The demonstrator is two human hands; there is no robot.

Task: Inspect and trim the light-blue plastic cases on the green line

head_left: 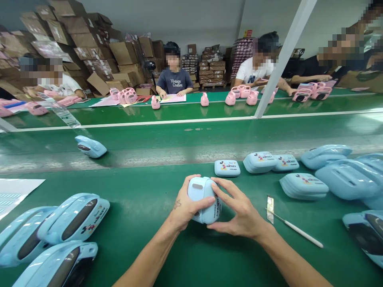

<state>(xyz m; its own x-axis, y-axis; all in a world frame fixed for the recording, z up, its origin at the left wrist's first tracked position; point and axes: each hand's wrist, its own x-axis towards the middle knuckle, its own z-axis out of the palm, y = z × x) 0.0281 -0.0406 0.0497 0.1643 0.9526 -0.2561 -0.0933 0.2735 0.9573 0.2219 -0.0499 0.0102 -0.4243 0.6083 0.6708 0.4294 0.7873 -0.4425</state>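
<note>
Between my hands, a light blue rounded plastic case [201, 193] is held up on its end over the green work surface. Fingers of my left hand [183, 205] wrap its left side, the thumb lying across the front. My right hand [239, 209] grips the right side, its fingertips at the top and its thumb near the lower edge. Part of the printed lettering shows between the fingers. Just beyond stands a flat blue Mickey panel [227, 168]. Right of my right hand lie a white-handled thin tool [303, 234] and a small clear strip [270, 209].
Blue cases [74, 219] crowd the left front. Stacked Mickey panels [303, 186] and more blue cases [347, 178] occupy the right. One blue case [90, 146] sits on the belt [164, 143]. Across it, several people work beside pink cases [230, 99]; a slanted white post [281, 63] rises there.
</note>
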